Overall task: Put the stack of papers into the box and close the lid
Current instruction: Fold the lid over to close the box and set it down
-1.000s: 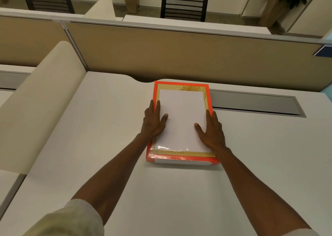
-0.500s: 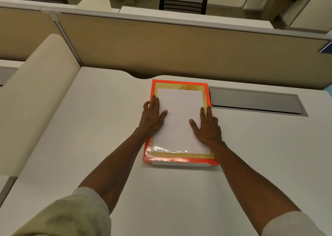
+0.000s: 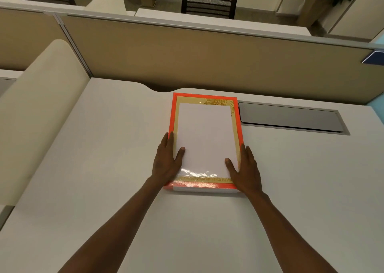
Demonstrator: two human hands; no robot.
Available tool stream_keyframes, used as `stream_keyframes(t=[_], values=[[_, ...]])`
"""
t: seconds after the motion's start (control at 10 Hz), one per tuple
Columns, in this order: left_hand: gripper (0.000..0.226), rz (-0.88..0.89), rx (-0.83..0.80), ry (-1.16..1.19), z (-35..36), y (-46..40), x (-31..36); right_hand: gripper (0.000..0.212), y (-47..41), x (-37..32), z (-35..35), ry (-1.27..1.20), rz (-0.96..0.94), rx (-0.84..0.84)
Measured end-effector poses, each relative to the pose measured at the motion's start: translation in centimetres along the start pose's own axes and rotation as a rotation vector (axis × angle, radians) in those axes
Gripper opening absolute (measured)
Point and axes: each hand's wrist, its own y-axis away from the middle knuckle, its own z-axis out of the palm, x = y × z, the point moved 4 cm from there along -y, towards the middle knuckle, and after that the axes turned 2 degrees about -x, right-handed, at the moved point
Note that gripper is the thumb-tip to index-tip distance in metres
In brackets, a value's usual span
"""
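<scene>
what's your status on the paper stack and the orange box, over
Left hand and right hand flat, gripping nothing, flanking white paper stack. Stack lying on orange-rimmed flat box. No separate lid visible. Nothing in the way.

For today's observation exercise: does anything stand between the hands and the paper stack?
Nothing visible does. The left hand and right hand already touch the paper stack, thumbs on its top sheet, on the orange box.
</scene>
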Motion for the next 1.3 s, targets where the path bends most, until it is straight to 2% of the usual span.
stream_keyframes(t=[0.4,0.6,0.8,1.1,1.2,1.3], values=[[0.071,0.021,-0.013,0.025,-0.6,0.8,-0.5,0.083,0.2,-0.4,0.1,0.029,-0.012,0.041],[0.075,-0.016,-0.022,-0.108,-0.9,1.7,0.5,0.086,0.6,-0.7,-0.1,0.088,-0.032,0.044],[0.071,0.152,-0.019,-0.187,-0.3,6.3,0.8,0.081,3.8,-0.5,1.3,0.191,-0.135,0.078],[0.07,0.116,-0.117,-0.206,-0.1,7.1,0.5,0.081,4.1,-0.8,1.3,0.256,-0.116,0.062],[0.078,0.085,-0.108,-0.34,-0.7,7.3,1.1,0.086,4.7,-1.4,0.2,0.282,-0.105,0.025],[0.069,0.176,-0.066,-0.455,-1.4,6.8,3.5,0.088,4.4,-2.3,-1.6,0.29,-0.124,0.052]])
